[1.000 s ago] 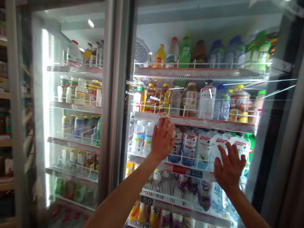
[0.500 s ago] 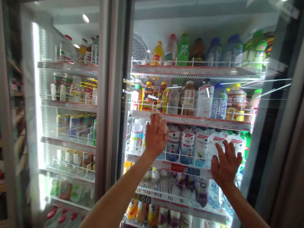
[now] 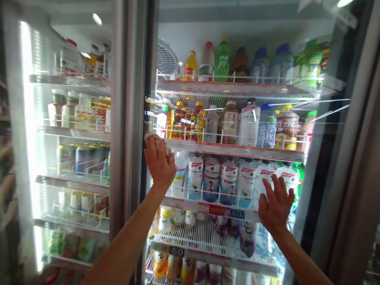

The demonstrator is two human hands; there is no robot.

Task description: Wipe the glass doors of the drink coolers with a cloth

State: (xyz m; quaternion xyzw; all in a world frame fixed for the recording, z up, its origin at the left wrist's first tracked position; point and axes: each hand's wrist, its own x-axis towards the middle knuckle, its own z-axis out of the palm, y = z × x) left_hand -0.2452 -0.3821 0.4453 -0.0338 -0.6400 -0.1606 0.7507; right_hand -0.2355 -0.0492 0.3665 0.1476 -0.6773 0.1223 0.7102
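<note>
Left hand [image 3: 160, 166]: fingers [image 3: 151, 152] held together and curled over a crumpled pale cloth [image 3: 156, 141], pressed against the glass door [image 3: 237, 31]. The cloth is bunched and wrinkled, its material not resolved, and it sits at the hand's top edge, level with the shelf front behind the glass. This hand lies just right of the metal door frame [image 3: 127, 99].

Right hand [image 3: 277, 209]: fingers [image 3: 271, 188] spread wide, palm flat on the same glass, nothing held.

Surface: the glass shows long, bright glare streaks toward the upper right. Between the hands, behind the glass, stands a row of white-labelled bottles [image 3: 228, 182] on a wire shelf [image 3: 208, 233], with a price tag reading 60 [image 3: 237, 214] below them and one reading 50 [image 3: 176, 251] lower down.

Room: this is a lit drinks cooler. Upper shelves carry juice and soft-drink bottles [image 3: 190, 122]. Behind the adjoining door, left of the frame, stand rows of cans [image 3: 80, 158], beside a bright vertical light strip [image 3: 26, 118].
</note>
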